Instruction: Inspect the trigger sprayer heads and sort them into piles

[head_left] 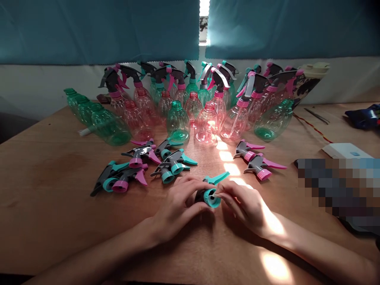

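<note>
A trigger sprayer head [209,196] with a dark grey body, a teal collar and a teal trigger is being held low over a wooden table [44,206], between the two hands. It is being gripped by the left hand [178,208], which is curved over the body with its fingers [192,184] closed around it. The right hand [245,206] is being kept half closed, with its fingertips [220,194] pinched at the collar's opening; what they touch inside is too small to tell. Just ahead, loose sprayer heads [136,156] in grey with pink or teal parts are being left in a cluster to the left, while a pair of pink-collared sprayer heads [258,166] is lying to the right. Farther back, bare-necked bottles are being displayed, including a green bottle [178,122] and a pink-tinted bottle [207,122], in front of a crowded arc of bottles with fitted sprayers [190,91]. A row of green bottles [101,120] is lying at the left. Tweezers [316,115], a red wire [311,126], a white box [346,150] and a dark blue packet [363,116] are being kept at the right, beside a pixelated patch [338,186]. Sunlight is being cast across the table through a gap in a teal curtain [89,31].
</note>
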The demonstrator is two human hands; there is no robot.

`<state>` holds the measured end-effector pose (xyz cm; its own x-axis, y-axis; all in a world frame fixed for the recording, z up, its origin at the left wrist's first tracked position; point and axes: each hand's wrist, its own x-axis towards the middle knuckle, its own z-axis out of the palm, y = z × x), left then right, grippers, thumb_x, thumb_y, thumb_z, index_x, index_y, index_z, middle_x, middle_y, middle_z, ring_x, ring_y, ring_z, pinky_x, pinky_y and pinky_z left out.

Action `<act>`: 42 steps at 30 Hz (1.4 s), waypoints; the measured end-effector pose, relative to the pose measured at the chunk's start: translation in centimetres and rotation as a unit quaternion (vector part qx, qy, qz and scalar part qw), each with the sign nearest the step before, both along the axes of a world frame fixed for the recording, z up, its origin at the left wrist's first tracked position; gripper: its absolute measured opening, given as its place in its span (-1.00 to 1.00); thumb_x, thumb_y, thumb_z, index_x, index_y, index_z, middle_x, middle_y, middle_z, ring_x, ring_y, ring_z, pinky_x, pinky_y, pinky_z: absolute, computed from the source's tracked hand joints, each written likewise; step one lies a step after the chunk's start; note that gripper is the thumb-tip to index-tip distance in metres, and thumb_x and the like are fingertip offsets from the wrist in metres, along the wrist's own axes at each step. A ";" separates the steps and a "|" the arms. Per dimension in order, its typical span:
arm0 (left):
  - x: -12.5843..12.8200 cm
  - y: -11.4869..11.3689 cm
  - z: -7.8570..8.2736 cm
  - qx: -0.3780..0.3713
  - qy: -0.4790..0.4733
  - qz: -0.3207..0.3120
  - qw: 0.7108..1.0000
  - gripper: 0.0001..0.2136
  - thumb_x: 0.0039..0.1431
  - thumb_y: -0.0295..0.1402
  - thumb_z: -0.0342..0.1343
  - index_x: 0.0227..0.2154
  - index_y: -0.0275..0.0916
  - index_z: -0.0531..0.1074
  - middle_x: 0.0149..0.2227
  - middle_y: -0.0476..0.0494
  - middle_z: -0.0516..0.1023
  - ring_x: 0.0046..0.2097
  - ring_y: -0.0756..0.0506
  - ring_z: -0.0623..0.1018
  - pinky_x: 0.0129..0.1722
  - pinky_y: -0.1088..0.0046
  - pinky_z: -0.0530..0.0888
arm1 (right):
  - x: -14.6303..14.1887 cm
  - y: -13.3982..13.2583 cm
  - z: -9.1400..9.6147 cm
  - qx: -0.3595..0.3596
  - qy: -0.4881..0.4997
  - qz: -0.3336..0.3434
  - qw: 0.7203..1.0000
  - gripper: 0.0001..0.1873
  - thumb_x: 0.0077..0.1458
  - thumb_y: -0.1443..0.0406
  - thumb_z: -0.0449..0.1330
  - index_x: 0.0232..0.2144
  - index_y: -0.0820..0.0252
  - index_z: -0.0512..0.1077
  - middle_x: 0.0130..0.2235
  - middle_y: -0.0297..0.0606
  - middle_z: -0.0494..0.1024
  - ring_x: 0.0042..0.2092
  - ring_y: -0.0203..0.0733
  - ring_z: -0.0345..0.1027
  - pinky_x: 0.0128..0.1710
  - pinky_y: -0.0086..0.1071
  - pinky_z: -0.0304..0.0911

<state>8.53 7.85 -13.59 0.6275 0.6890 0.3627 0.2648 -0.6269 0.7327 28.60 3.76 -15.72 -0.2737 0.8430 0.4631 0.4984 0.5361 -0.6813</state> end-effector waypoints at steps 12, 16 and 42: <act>-0.1 -0.2 -0.1 -0.059 -0.040 0.003 0.997 -0.76 0.09 -0.39 0.27 -0.14 -0.22 0.49 -0.27 -0.12 0.53 -0.17 -0.15 0.47 -0.15 0.32 0.43 | 0.9 -0.5 1.6 0.126 -0.031 -0.013 0.991 -0.86 0.26 0.39 0.04 -0.20 0.05 0.32 -0.48 -0.37 0.54 -0.55 -0.30 0.35 -0.56 -0.45 0.23; 0.0 -0.3 -0.2 -0.075 -0.070 0.020 0.995 -0.74 0.07 -0.37 0.29 -0.15 -0.19 0.49 -0.20 -0.12 0.55 -0.15 -0.13 0.48 -0.09 0.32 0.43 | 0.9 -0.4 1.2 0.144 -0.040 -0.006 0.989 -0.80 0.22 0.43 0.06 -0.17 0.03 0.34 -0.55 -0.40 0.49 -0.60 -0.29 0.31 -0.58 -0.42 0.22; -0.7 0.1 -0.6 0.071 -0.017 -0.012 0.997 -0.69 0.14 -0.36 0.24 -0.05 -0.23 0.41 -0.23 -0.10 0.56 -0.14 -0.12 0.43 -0.07 0.32 0.38 | 0.5 -0.4 0.7 0.061 -0.019 0.017 0.998 -0.71 0.10 0.42 0.19 -0.10 0.13 0.37 -0.50 -0.42 0.43 -0.55 -0.37 0.26 -0.53 -0.48 0.20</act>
<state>7.86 7.93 -14.22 0.6293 0.6144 0.4760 0.2255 -0.7304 0.6447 29.06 3.37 -15.04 -0.3213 0.7712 0.5495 0.5029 0.6307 -0.5911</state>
